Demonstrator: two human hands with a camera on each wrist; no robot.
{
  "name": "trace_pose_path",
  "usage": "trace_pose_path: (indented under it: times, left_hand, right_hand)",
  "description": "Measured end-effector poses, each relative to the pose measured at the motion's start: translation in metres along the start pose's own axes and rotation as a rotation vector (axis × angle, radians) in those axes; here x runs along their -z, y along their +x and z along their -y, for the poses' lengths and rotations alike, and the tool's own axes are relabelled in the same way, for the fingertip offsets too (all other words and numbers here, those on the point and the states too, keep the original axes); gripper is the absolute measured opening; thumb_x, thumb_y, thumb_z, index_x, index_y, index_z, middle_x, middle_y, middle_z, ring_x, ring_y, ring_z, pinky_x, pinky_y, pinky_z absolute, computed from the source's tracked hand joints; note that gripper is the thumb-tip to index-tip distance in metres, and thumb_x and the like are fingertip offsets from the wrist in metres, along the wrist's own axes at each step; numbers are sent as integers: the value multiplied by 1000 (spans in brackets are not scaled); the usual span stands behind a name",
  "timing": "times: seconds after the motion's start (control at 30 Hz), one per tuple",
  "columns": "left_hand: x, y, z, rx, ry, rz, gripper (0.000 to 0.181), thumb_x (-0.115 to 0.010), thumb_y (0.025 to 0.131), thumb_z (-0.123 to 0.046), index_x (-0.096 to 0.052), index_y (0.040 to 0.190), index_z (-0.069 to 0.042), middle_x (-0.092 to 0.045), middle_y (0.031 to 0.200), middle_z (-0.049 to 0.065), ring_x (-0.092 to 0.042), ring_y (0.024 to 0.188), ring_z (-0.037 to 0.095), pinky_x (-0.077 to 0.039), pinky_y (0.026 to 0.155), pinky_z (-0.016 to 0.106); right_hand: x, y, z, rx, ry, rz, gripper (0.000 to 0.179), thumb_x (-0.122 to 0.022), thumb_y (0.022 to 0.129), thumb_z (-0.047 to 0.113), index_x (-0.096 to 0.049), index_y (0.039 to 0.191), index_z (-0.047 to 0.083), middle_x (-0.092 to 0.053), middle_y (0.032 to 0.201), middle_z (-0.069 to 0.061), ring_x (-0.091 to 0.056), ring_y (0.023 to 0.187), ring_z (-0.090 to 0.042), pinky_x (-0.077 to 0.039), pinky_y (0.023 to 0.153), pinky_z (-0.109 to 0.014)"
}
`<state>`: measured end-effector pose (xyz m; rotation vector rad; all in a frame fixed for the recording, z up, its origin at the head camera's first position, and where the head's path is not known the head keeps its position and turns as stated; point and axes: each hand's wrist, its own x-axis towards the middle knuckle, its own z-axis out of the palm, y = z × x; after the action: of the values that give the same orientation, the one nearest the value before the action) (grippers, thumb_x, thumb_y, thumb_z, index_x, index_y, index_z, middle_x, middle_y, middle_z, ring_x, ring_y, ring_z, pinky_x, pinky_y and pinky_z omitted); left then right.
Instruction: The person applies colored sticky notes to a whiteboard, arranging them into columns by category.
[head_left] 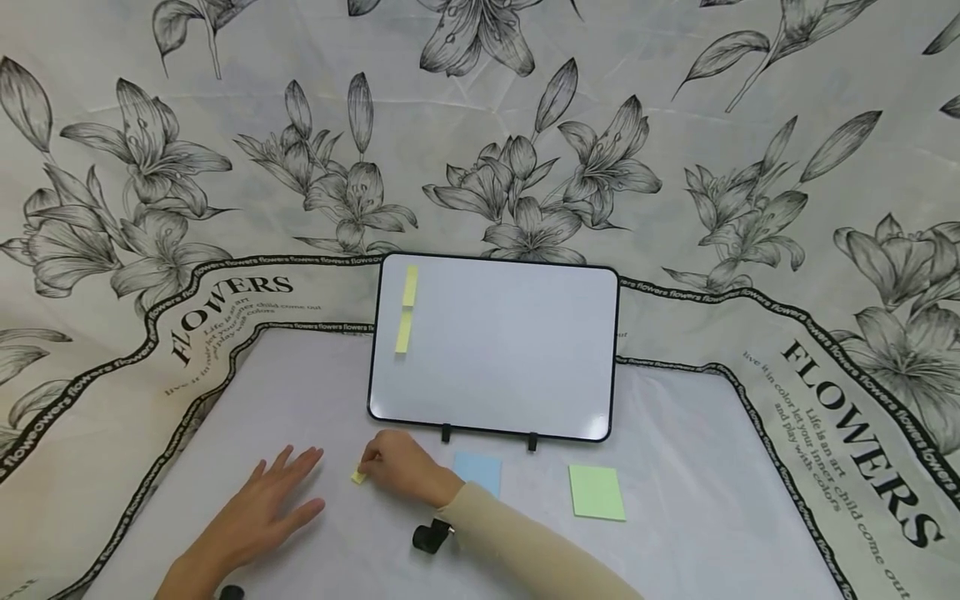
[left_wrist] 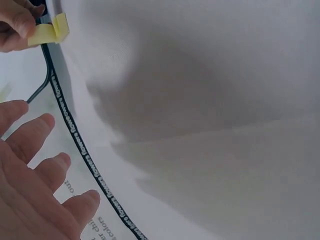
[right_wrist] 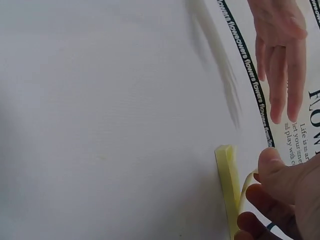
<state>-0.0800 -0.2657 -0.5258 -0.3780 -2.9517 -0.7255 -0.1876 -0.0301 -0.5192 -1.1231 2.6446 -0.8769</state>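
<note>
My right hand point(head_left: 371, 469) pinches a narrow yellow sticky note point(head_left: 358, 476) low over the white tablecloth, just in front of the whiteboard point(head_left: 495, 350). In the right wrist view the thumb and fingers point(right_wrist: 272, 172) curl a thin yellow sheet up from the narrow yellow pad point(right_wrist: 226, 182). My left hand point(head_left: 296, 483) lies flat on the cloth to the left of it, with fingers point(left_wrist: 35, 150) spread and holding nothing. Two yellow strips point(head_left: 407, 310) are stuck one above the other at the whiteboard's upper left.
A blue sticky pad point(head_left: 480, 471) and a green sticky pad point(head_left: 596, 492) lie in front of the whiteboard, to the right of my right hand. The floral cloth with "FLOWERS" lettering point(head_left: 225, 308) rises behind and at both sides.
</note>
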Motion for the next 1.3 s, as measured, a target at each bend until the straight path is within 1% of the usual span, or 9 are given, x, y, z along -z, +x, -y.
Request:
trace_pose_path:
  times: [0.07, 0.2, 0.3, 0.4, 0.5, 0.67, 0.83, 1.1, 1.3]
  left_hand:
    - [-1, 2, -3, -3, -5, 13, 68, -65, 97, -52, -51, 153, -18, -53, 155, 8, -37, 149, 45, -27, 116, 71]
    - [-6, 9, -9, -11, 0, 38, 66, -65, 97, -53, -53, 152, -18, -54, 155, 6, -38, 150, 42, -27, 117, 70]
    - [-12, 13, -13, -37, 2, 43, 64, -65, 97, -53, -56, 149, -17, -56, 153, 5, -41, 149, 41, -29, 116, 71]
    - [-17, 17, -17, -68, -2, 48, 64, -65, 97, -53, -57, 149, -18, -57, 152, 4, -42, 148, 41, -31, 115, 71]
    - [-23, 21, -21, -85, 0, 71, 65, -64, 96, -55, -57, 149, -18, -58, 151, 4, -42, 148, 41, -32, 115, 71]
    - [-31, 28, -25, -122, 8, 99, 65, -62, 97, -58, -58, 148, -18, -58, 151, 3, -43, 147, 41, -32, 114, 72]
    - [-37, 33, -27, -158, 30, 121, 66, -60, 98, -59, -57, 149, -16, -56, 152, 5, -41, 148, 42, -32, 114, 72]
    - [-38, 36, -26, -181, 76, 128, 68, -60, 96, -62, -59, 147, -17, -56, 153, 6, -42, 147, 43, -33, 114, 72]
    - [-36, 38, -23, -172, 92, 137, 72, -60, 95, -64, -57, 148, -15, -55, 154, 3, -43, 147, 44, -33, 113, 73]
  right_hand:
    - [1, 1, -2, -7, 34, -2, 11, -73, 96, 16, -81, 93, 9, -74, 85, 5, -56, 75, 5, -45, 66, -10]
    - [5, 1, -2, -36, 53, -13, 11, -71, 97, 14, -80, 94, 8, -76, 86, 4, -57, 74, 4, -46, 66, -10]
    - [8, 1, -3, -59, 57, -30, 9, -71, 97, 12, -78, 95, 7, -75, 86, 3, -56, 73, 4, -47, 66, -11]
    - [8, 1, -8, -68, 71, -64, 7, -71, 96, 10, -76, 95, 6, -73, 85, 2, -55, 71, 4, -47, 64, -11]
    - [8, 2, -13, -86, 80, -89, 5, -71, 95, 9, -75, 95, 7, -73, 85, 2, -54, 71, 3, -46, 64, -12]
    - [14, 4, -14, -132, 103, -99, 4, -71, 95, 8, -74, 97, 6, -74, 87, -1, -58, 72, 1, -48, 64, -13]
    - [19, 6, -15, -141, 108, -113, 9, -71, 93, 4, -74, 102, 4, -77, 91, -4, -64, 76, -1, -51, 66, -13]
    - [24, 7, -20, -149, 80, -111, 14, -70, 94, 5, -75, 107, 4, -77, 96, -5, -67, 82, -4, -53, 69, -15]
    - [24, 8, -26, -154, 66, -119, 12, -71, 94, 5, -76, 105, 5, -78, 97, -5, -68, 84, -5, -53, 71, -15]
